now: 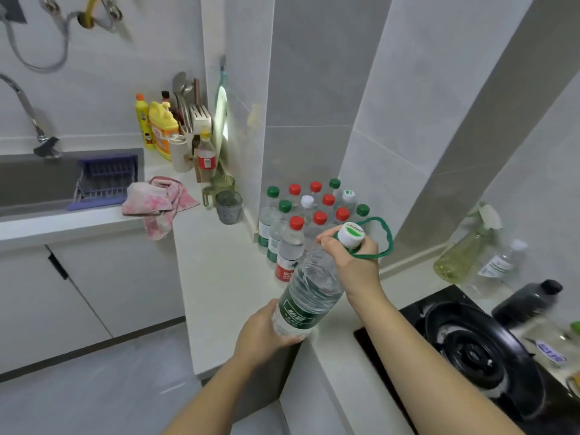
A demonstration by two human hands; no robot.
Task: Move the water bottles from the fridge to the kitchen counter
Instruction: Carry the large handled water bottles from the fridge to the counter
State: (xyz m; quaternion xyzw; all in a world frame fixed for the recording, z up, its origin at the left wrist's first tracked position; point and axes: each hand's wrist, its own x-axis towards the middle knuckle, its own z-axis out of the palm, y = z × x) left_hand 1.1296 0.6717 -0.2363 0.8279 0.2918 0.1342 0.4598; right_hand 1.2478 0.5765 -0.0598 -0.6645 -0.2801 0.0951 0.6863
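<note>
I hold a large clear water bottle (309, 288) with a green label, a white cap and a green carry loop, tilted above the white kitchen counter (219, 277). My left hand (266, 334) cups its base. My right hand (351, 255) grips its neck just under the cap. Right behind it, in the counter's corner against the tiled wall, stands a cluster of several small water bottles (292, 243) with red, green and white caps. The fridge is out of view.
A black gas hob (470, 350) lies to the right, with an oil bottle (461, 255) and a dark bottle (527, 301) behind it. Two cups (227, 205), a pink cloth (160, 202), detergent bottles (161, 133) and a sink (37, 180) with a purple rack are at the left.
</note>
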